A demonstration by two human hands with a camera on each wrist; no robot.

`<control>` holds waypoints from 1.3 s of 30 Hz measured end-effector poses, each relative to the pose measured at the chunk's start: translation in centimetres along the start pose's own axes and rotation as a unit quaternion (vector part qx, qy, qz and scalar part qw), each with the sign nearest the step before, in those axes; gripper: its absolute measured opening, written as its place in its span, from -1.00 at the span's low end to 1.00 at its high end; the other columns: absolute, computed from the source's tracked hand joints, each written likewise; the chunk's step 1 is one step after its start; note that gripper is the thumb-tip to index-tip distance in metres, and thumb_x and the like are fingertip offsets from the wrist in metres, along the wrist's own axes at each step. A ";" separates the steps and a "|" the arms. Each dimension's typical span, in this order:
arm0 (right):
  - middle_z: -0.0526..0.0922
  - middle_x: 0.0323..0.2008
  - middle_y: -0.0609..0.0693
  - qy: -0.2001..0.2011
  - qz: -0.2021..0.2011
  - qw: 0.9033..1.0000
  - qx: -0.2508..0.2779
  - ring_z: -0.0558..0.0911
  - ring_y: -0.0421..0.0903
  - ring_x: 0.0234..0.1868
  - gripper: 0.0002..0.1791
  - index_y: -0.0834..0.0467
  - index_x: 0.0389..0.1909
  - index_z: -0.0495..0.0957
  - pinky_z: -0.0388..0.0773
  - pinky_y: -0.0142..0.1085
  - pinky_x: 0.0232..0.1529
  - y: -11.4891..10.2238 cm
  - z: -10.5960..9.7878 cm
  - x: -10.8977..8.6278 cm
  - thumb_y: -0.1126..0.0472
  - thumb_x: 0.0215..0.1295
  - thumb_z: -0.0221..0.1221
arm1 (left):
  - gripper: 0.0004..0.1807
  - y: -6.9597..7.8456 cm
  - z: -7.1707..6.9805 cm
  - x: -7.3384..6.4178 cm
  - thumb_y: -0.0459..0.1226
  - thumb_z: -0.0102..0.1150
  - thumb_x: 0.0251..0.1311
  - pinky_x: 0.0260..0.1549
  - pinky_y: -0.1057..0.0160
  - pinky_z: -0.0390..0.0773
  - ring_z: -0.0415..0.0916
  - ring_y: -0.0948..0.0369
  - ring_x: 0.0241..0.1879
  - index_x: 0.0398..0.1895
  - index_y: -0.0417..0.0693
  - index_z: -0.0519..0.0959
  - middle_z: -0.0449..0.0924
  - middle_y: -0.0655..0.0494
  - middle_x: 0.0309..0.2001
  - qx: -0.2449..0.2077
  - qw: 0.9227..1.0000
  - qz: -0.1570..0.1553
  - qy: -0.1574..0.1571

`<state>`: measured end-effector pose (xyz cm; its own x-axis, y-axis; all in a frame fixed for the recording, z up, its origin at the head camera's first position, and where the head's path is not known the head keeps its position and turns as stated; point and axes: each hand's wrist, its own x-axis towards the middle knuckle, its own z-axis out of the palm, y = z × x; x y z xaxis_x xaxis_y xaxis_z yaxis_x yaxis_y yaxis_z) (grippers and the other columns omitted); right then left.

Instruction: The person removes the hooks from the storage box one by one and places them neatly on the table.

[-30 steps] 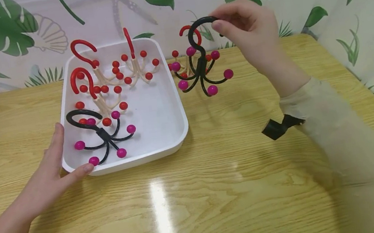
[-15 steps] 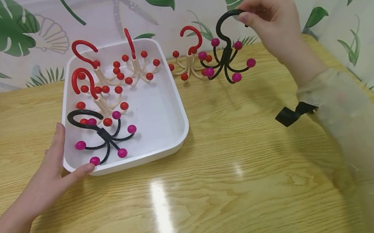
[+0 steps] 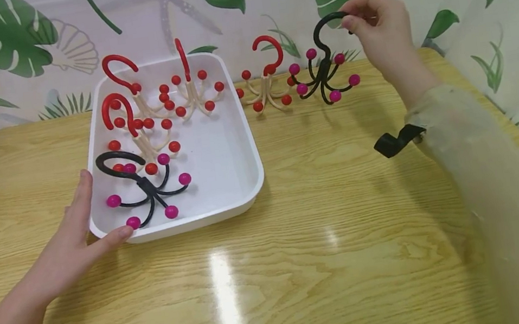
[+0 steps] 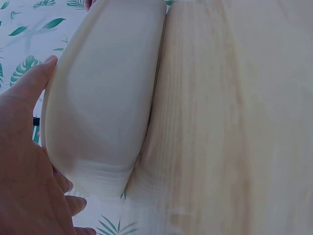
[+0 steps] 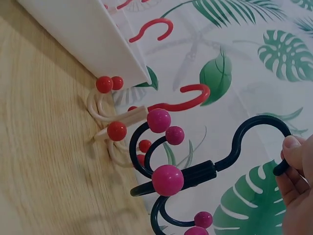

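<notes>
Head view: I see my right hand (image 3: pixel 380 31) up at about one o'clock, fingers curled and pinching the top loop of a black hook with magenta balls (image 3: pixel 324 74). The hook hangs upright with its lower prongs at or just above the wooden table (image 3: pixel 300 244); I cannot tell whether they touch. Just beside it, toward nine o'clock, stands a cream hook with red balls (image 3: pixel 266 82) on the table. My left hand (image 3: pixel 78 229) is at eight o'clock, fingers straight and spread against the near left corner of the white tray (image 3: pixel 223 188), thumb along its front edge. Inside the tray a second black hook (image 3: pixel 145 188) lies on its side near that corner, with three more cream-and-red hooks (image 3: pixel 158 104) standing toward twelve o'clock.

Left wrist view: my left hand (image 4: pixel 24 161) lies flat against the tray's (image 4: pixel 102 98) outer wall, fingers extended and not wrapped around it, with the table (image 4: pixel 234 122) at three o'clock.

Right wrist view: my fingertips (image 5: pixel 296 161) at four o'clock pinch the end of the black hook's (image 5: pixel 195 171) loop. The cream hook (image 5: pixel 127 117) stands at nine o'clock from it, close enough that their prongs overlap in view, and the tray's corner (image 5: pixel 93 34) sits at eleven o'clock.
</notes>
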<state>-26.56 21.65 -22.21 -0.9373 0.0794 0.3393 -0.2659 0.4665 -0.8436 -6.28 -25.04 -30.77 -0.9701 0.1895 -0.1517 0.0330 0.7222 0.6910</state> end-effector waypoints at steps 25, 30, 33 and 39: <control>0.47 -0.32 -0.21 0.010 0.034 0.998 -0.054 0.44 -0.31 -0.24 -0.80 0.09 -0.17 0.57 0.37 -0.44 -0.10 3.4 2.7 2.2 0.15 0.21 0.13 | 0.10 -0.1 0.0 0.1 0.03 0.13 0.11 0.09 -0.42 -0.25 -0.63 0.01 0.37 0.30 0.42 -0.62 -0.67 0.27 0.39 -0.001 1.000 -0.011 -0.002; 0.50 -0.31 -0.19 0.012 0.030 0.998 -0.056 0.45 -0.30 -0.23 -0.81 0.08 -0.18 0.58 0.38 -0.45 -0.10 3.7 2.9 2.1 0.15 0.20 0.14 | 0.10 -0.1 0.0 0.2 0.04 0.12 0.10 0.09 -0.42 -0.23 -0.62 0.01 0.37 0.30 0.41 -0.62 -0.67 0.26 0.39 0.003 1.000 -0.012 -0.004; 0.51 -0.31 -0.18 0.013 0.032 0.998 -0.054 0.46 -0.31 -0.24 -0.80 0.08 -0.17 0.58 0.39 -0.45 -0.10 3.8 2.9 2.0 0.15 0.21 0.14 | 0.10 -0.1 0.0 0.2 0.04 0.12 0.11 0.10 -0.41 -0.22 -0.61 0.02 0.37 0.31 0.40 -0.62 -0.67 0.26 0.39 0.004 1.000 -0.011 -0.005; 0.50 -0.34 -0.21 0.018 0.034 0.998 -0.049 0.47 -0.31 -0.24 -0.80 0.07 -0.18 0.57 0.39 -0.44 -0.08 4.0 2.8 1.8 0.14 0.20 0.14 | 0.10 0.0 -0.1 0.2 0.04 0.12 0.10 0.08 -0.42 -0.19 -0.60 0.01 0.37 0.30 0.41 -0.62 -0.67 0.27 0.39 0.004 1.000 -0.014 -0.004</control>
<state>-29.92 21.20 -26.18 -0.9434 0.1436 0.2989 -0.1776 0.5423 -0.8212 -6.46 -25.08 -30.77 -0.9686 0.1748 -0.1770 0.0076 0.7320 0.6812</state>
